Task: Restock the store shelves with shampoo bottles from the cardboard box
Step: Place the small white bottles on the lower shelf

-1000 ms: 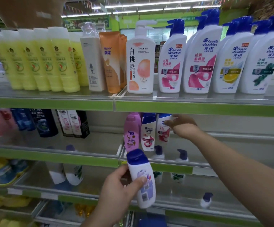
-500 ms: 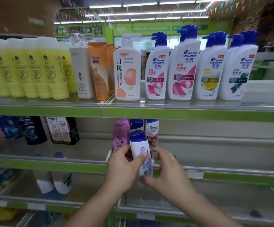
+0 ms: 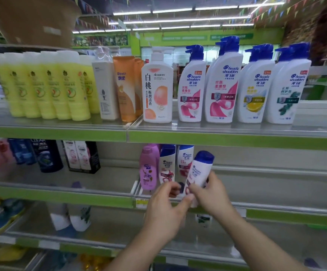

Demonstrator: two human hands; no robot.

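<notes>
Green-edged metal shelf (image 3: 61, 196) stands ahead. Right hand (image 3: 213, 196) grips a tilted white, blue-capped plastic shampoo bottle (image 3: 198, 171); left hand (image 3: 164, 216) curls its fingers loosely, holding nothing.

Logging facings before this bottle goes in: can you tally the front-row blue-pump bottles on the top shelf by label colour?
Pink-label bottles: 2
Yellow-label bottle: 1
Green-label bottle: 1
Total: 4
More blue pumps show behind these, too hidden to count.
</notes>
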